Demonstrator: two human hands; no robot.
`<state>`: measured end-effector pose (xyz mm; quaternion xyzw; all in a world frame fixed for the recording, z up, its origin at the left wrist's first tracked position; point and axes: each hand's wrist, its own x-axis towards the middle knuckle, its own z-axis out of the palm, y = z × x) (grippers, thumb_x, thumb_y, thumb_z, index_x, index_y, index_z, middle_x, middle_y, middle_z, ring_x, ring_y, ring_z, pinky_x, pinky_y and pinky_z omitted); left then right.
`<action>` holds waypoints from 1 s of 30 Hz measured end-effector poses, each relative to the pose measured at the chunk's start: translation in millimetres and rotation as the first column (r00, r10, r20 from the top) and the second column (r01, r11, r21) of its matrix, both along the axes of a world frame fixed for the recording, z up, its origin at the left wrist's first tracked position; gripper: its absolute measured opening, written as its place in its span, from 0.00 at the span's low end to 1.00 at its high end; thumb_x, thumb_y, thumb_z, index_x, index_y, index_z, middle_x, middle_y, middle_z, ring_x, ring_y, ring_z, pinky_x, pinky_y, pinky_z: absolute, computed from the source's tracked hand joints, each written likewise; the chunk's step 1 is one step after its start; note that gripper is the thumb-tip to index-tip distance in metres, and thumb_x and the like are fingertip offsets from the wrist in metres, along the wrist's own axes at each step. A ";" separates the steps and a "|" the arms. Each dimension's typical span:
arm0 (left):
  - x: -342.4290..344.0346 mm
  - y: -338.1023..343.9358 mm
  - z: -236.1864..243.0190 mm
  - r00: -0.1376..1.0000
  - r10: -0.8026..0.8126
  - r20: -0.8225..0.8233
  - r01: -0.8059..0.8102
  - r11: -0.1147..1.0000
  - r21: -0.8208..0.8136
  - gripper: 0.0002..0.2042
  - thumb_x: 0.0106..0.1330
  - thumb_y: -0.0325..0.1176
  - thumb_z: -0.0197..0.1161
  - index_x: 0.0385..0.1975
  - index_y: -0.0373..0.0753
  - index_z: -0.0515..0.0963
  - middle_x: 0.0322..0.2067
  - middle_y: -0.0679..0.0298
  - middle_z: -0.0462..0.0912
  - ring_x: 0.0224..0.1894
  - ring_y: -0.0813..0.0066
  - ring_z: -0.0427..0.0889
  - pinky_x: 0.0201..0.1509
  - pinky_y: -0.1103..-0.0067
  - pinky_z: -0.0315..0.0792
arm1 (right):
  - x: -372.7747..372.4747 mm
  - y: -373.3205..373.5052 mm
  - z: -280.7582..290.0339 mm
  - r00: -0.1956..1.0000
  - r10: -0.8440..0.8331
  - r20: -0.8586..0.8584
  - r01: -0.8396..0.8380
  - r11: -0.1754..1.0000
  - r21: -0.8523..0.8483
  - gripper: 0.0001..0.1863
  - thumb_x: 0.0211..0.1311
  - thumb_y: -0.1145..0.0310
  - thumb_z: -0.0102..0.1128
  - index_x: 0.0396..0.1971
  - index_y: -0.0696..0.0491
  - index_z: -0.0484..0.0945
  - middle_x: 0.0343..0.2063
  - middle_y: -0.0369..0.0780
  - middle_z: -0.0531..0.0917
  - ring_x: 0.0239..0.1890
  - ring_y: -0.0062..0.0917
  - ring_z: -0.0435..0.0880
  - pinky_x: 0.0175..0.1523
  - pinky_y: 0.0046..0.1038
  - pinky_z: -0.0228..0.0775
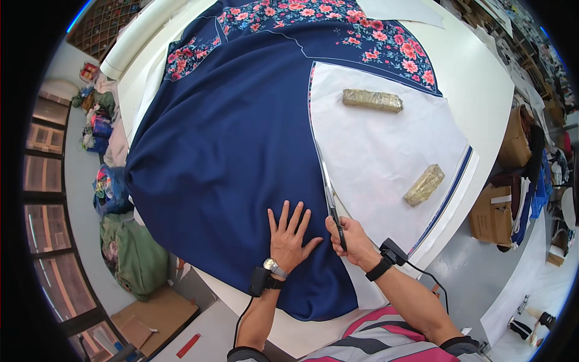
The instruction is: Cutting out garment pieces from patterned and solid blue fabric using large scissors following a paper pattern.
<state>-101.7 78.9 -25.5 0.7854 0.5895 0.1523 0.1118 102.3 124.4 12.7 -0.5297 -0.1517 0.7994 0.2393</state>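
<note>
My left hand (288, 241) lies spread on a wide navy fabric (223, 157) with pink-and-blue floral panels (374, 39). My right hand (350, 241) grips long scissors with black handles (330, 198). Their blades run along the curved left edge of a white paper piece (362, 145), where it meets the navy cloth, just right of my left hand. Two wrapped, yellowish oblong blocks rest on the paper, one near the top (372, 100), one lower right (424, 184). I wear a watch and a strapped device on my left wrist, and another device on my right.
The white table (482, 90) bears a paper roll (129, 33) at upper left. Bundled fabrics (108, 187) and a green bag (132, 253) sit beyond its left side, above cardboard (151, 317). Cardboard boxes (491, 220) and piled items stand past the right edge.
</note>
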 end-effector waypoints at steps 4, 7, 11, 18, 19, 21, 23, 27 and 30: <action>0.3 -0.4 1.4 1.000 0.000 -0.001 0.000 1.000 -0.006 0.41 0.59 0.53 0.77 0.72 0.42 0.72 0.76 0.54 0.67 0.81 0.42 0.56 0.79 0.33 0.42 | -5.7 7.6 0.5 1.000 -0.011 0.020 0.011 1.000 -0.008 0.27 0.67 0.42 0.73 0.32 0.51 0.72 0.16 0.28 0.68 0.13 0.11 0.66 0.16 0.18 0.53; 0.1 0.4 1.4 1.000 -0.002 0.001 0.002 1.000 -0.006 0.41 0.59 0.52 0.77 0.71 0.42 0.73 0.76 0.54 0.67 0.80 0.42 0.57 0.79 0.33 0.42 | -6.6 9.4 -0.2 1.000 -0.006 0.021 0.005 1.000 0.002 0.27 0.67 0.42 0.73 0.32 0.51 0.71 0.17 0.29 0.68 0.13 0.11 0.66 0.16 0.18 0.53; -1.2 0.5 0.2 1.000 -0.008 -0.014 0.008 1.000 0.006 0.39 0.61 0.56 0.75 0.70 0.41 0.75 0.75 0.54 0.68 0.81 0.43 0.56 0.78 0.32 0.43 | -6.5 10.4 -1.2 1.000 0.000 -0.021 0.000 1.000 0.000 0.27 0.67 0.43 0.73 0.31 0.51 0.71 0.17 0.29 0.68 0.13 0.12 0.66 0.16 0.18 0.52; 0.2 1.0 1.1 1.000 -0.002 -0.018 0.002 1.000 -0.002 0.34 0.65 0.50 0.73 0.69 0.40 0.76 0.74 0.54 0.69 0.80 0.43 0.57 0.78 0.33 0.43 | -18.5 21.6 1.8 0.999 -0.049 0.004 0.049 0.999 0.000 0.27 0.68 0.43 0.73 0.31 0.51 0.71 0.16 0.29 0.67 0.13 0.11 0.64 0.16 0.18 0.51; 0.5 1.3 1.5 1.000 -0.002 -0.012 0.002 1.000 0.003 0.34 0.65 0.49 0.72 0.69 0.40 0.76 0.74 0.54 0.69 0.80 0.43 0.57 0.78 0.33 0.43 | -19.3 23.5 1.2 0.999 -0.045 0.005 0.045 0.999 -0.012 0.26 0.68 0.44 0.72 0.33 0.49 0.71 0.16 0.28 0.67 0.13 0.11 0.65 0.16 0.18 0.51; 0.2 0.9 0.9 1.000 0.000 -0.007 0.000 1.000 0.003 0.34 0.65 0.49 0.72 0.69 0.40 0.76 0.74 0.54 0.69 0.80 0.43 0.57 0.78 0.33 0.42 | -19.9 24.7 -2.1 0.999 -0.040 0.006 0.040 0.999 -0.023 0.24 0.69 0.44 0.72 0.35 0.48 0.71 0.15 0.27 0.67 0.13 0.12 0.65 0.17 0.18 0.51; -1.2 0.0 0.5 1.000 0.003 -0.002 -0.003 1.000 0.004 0.34 0.65 0.49 0.72 0.69 0.40 0.76 0.74 0.54 0.69 0.80 0.43 0.57 0.78 0.33 0.42 | -18.5 23.7 -6.4 0.999 -0.009 -0.042 0.009 1.000 0.010 0.25 0.69 0.44 0.71 0.35 0.48 0.70 0.15 0.28 0.67 0.13 0.12 0.65 0.16 0.18 0.51; -0.5 -0.4 0.7 1.000 0.003 0.009 -0.003 1.000 -0.003 0.34 0.65 0.47 0.72 0.70 0.40 0.75 0.75 0.54 0.69 0.81 0.43 0.57 0.79 0.33 0.42 | -20.2 25.5 -3.3 0.999 -0.013 -0.029 0.013 1.000 0.003 0.25 0.69 0.44 0.71 0.34 0.48 0.70 0.15 0.28 0.67 0.13 0.12 0.65 0.16 0.18 0.51; -0.5 0.3 2.5 1.000 0.004 0.018 -0.004 1.000 -0.004 0.34 0.65 0.46 0.73 0.71 0.40 0.74 0.75 0.54 0.68 0.81 0.43 0.56 0.79 0.34 0.41 | -25.4 28.2 -2.8 0.998 -0.067 -0.006 0.067 0.998 -0.003 0.27 0.67 0.44 0.73 0.31 0.51 0.70 0.17 0.29 0.68 0.13 0.12 0.65 0.16 0.18 0.51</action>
